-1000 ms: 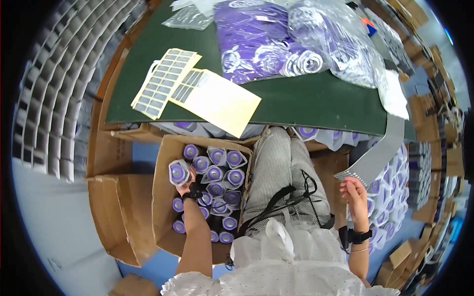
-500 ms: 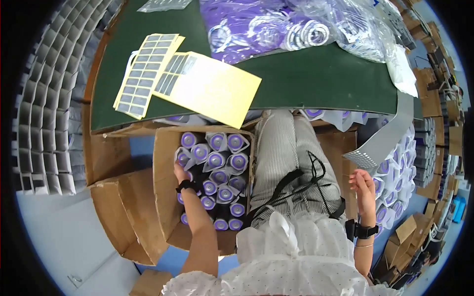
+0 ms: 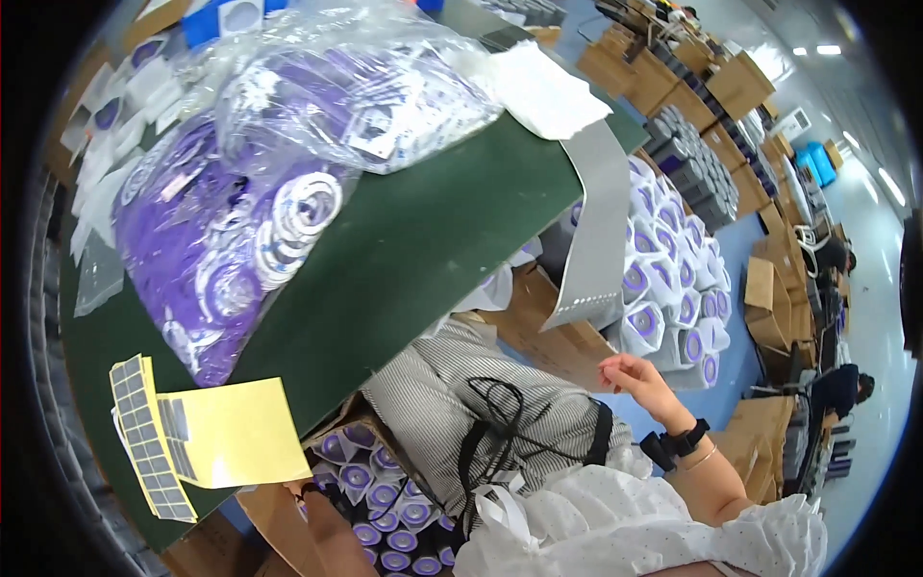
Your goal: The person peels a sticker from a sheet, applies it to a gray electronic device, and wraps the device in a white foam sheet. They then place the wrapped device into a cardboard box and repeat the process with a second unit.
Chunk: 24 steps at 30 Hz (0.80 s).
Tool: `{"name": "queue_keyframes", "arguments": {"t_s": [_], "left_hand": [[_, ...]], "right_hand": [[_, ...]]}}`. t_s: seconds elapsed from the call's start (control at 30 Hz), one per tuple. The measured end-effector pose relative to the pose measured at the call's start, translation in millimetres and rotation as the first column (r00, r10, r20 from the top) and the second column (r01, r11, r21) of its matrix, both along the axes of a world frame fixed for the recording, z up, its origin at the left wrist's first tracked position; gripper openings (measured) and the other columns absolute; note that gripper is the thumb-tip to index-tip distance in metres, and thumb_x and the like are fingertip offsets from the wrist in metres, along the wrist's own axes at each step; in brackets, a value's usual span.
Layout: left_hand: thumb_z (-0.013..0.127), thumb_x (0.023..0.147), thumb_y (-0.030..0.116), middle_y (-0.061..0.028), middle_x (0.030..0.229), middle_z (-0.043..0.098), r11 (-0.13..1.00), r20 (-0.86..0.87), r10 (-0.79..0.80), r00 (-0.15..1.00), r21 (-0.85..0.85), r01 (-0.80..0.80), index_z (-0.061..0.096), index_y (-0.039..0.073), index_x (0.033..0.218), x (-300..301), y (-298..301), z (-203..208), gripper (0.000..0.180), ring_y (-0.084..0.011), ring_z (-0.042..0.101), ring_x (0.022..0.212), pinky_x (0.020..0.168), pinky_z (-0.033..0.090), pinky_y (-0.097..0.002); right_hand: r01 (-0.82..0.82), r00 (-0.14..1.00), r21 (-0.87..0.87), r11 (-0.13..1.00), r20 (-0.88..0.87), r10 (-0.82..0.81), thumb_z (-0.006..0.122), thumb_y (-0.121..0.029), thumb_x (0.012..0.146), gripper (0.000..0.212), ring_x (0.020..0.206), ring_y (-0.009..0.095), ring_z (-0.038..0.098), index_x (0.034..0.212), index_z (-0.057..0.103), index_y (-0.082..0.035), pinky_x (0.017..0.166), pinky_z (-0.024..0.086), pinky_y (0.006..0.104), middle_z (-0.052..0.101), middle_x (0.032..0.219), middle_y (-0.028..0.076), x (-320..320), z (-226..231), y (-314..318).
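Observation:
My left hand [image 3: 298, 487] reaches into an open cardboard box [image 3: 279, 524] at the lower left. Its fingers are mostly hidden beside the table edge and the yellow sheet. Upright dark cylinders [image 3: 395, 561] with purple-ringed ends fill that box, several with white wrapping round them. My right hand [image 3: 646, 387] is raised in the air to the right of my lap, fingers loosely bent and apart, nothing visible in them. Just beyond it, a grey strip [image 3: 588, 226] with a row of holes hangs off the table edge. White-wrapped cylinders [image 3: 663, 279] with purple ends stand massed behind.
On the green table [image 3: 423, 250] lie clear bags of purple and white round pieces [image 3: 231, 240], a white sheet [image 3: 548, 91], and yellow label sheets [image 3: 240, 438] at its near corner. Cardboard boxes [image 3: 769, 298] and people [image 3: 836, 394] are at the right.
The view has swung to the right, so the table and bags appear farther left. My left hand stays at the box; my right hand remains raised beside the grey strip.

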<state>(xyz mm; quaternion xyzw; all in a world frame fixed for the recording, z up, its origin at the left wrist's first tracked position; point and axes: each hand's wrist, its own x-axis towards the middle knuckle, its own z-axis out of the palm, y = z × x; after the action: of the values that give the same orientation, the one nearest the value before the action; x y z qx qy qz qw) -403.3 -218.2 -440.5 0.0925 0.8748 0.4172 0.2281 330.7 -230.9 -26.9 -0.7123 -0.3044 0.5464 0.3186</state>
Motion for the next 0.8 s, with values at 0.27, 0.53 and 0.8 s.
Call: {"name": "queue_keyframes", "arguments": {"t_s": [0.27, 0.53, 0.8], "left_hand": [[0.086, 0.063, 0.011, -0.0177, 0.123, 0.052, 0.962, -0.419, -0.226, 0.879, 0.047, 0.27, 0.046, -0.009, 0.123, 170, -3, 258, 0.075, -0.0266, 0.052, 0.108, 0.096, 0.041, -0.037], [0.073, 0.074, 0.03, -0.0181, 0.133, 0.049, 0.757, -0.704, -0.144, 0.696, 0.375, 0.536, 0.045, -0.001, 0.133, 193, -141, 489, 0.072, -0.0314, 0.048, 0.121, 0.104, 0.036, -0.047], [0.061, 0.08, 0.044, -0.0177, 0.135, 0.048, -0.058, -0.209, -0.219, 0.953, 0.978, 0.202, 0.043, 0.0, 0.135, 366, -48, 536, 0.073, -0.0321, 0.045, 0.124, 0.105, 0.034, -0.0476]], "right_hand": [[-0.029, 0.997, 0.16, 0.987, 0.081, 0.016, 0.058, -0.018, 0.095, 0.019, 0.086, 0.008, 0.059, 0.107, 0.063, -0.004, 0.075, 0.047, 0.0244, 0.064, 0.093, -0.001, -5, -6, 35], [-0.647, 0.722, 0.528, 0.55, 0.194, 0.664, 0.063, -0.021, 0.09, 0.038, 0.093, 0.018, 0.063, 0.124, 0.055, -0.005, 0.078, 0.05, 0.0318, 0.064, 0.105, 0.012, -73, 15, 97], [-0.276, 0.501, 0.791, 0.546, -0.367, 0.784, 0.032, -0.054, 0.099, 0.068, 0.129, 0.024, 0.042, 0.151, 0.013, -0.013, 0.102, 0.038, 0.0424, 0.033, 0.146, 0.013, -57, 90, 114]]}}
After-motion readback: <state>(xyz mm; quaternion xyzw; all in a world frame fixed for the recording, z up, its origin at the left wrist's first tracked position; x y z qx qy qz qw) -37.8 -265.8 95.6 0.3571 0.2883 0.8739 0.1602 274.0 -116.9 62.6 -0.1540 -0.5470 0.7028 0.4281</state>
